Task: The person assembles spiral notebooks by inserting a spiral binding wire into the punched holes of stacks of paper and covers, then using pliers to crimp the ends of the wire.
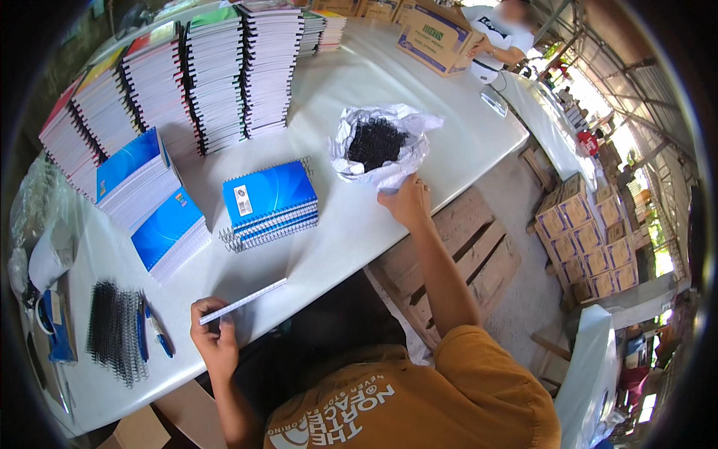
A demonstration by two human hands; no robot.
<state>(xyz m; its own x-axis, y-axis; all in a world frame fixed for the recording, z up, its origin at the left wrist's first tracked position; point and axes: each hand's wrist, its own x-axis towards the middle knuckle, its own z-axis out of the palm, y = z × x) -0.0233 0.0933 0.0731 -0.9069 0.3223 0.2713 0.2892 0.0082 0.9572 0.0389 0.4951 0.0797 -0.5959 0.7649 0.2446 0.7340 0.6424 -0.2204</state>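
My left hand (214, 337) is closed on a thin notebook (250, 297), held edge-up near the table's front side, its pale page edges showing. To the right, my right hand (408, 202) is at the near rim of a crumpled white bag (345, 166), thumb apart and fingertips partly hidden, seeming to grip it. Inside the bag lies a heap of small black pieces (376, 144), perhaps binding coils. Between my hands sits a stack of blue spiral notebooks (271, 191), with wire coils sticking out at its sides.
Tall piles of bound books (217, 82) line the far left. Unbound blue-covered stacks (170, 232) stand before them. Loose black coils (114, 329) and pens (158, 335) lie near left. A person (499, 37) handles a carton (437, 37) at the far end. Wooden pallets (456, 262) are below right.
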